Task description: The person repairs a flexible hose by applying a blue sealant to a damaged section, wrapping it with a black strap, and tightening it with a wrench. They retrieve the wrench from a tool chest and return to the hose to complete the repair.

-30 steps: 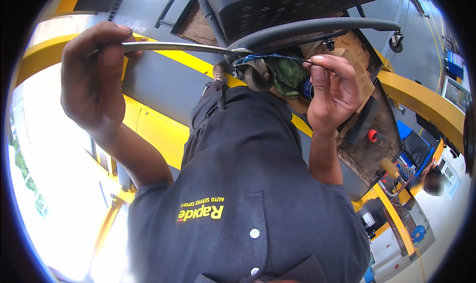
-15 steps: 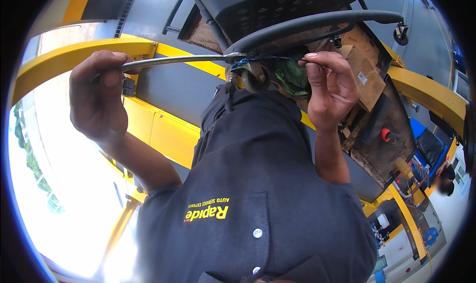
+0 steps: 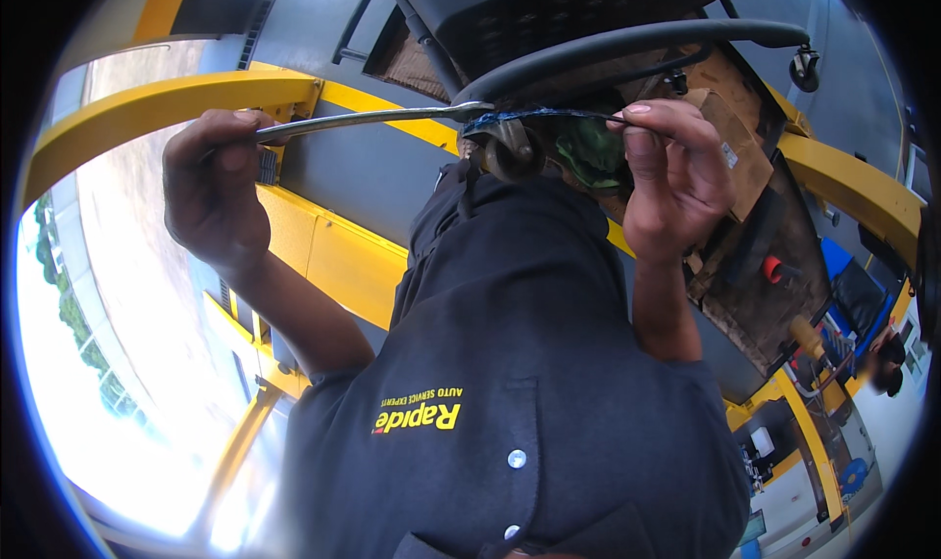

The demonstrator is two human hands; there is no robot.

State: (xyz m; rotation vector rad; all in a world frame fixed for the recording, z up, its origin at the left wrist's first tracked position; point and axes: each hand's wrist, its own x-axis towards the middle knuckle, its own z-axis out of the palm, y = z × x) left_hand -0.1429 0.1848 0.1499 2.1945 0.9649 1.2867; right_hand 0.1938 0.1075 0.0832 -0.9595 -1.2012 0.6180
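Observation:
My left hand (image 3: 218, 192) pinches a long, slim metal bar (image 3: 372, 118), slightly curved, with a flattened far end. My right hand (image 3: 678, 182) holds a thin dark strip (image 3: 583, 115) between thumb and fingertips. Shiny blue stuff, perhaps grease, coats the strip's far part (image 3: 520, 115). In front of my body the bar's flat end and the blue end meet or overlap; whether they touch I cannot tell. Both are held roughly level, the hands well apart.
A black rolling seat (image 3: 569, 20) with a curved tube frame and caster (image 3: 512, 152) stands just beyond my hands. Yellow lift arms (image 3: 167, 103) flank me. A cardboard box (image 3: 730, 152) and green cloth (image 3: 591, 155) lie at right; another person (image 3: 885, 363) is at far right.
My left hand and the bar have shifted slightly right. My right hand and the strip also sit a little further right; both grips look the same.

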